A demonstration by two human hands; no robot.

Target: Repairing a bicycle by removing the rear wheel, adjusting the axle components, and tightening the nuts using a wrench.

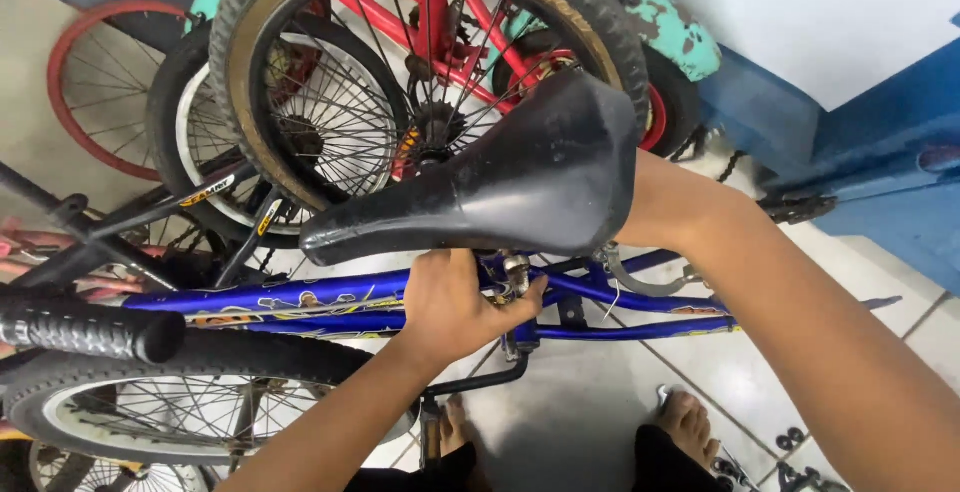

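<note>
Fingers [520,302] of left hand [455,302] curled tight around seat clamp [514,274] under black saddle [500,187], centre scene on blue bike frame [300,300]. Right hand hidden behind saddle's far right side; grip unclear.

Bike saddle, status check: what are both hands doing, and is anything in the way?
Left hand gripping clamp under black saddle. Right hand hidden behind saddle. Blue frame below; wheels crowd behind.
</note>
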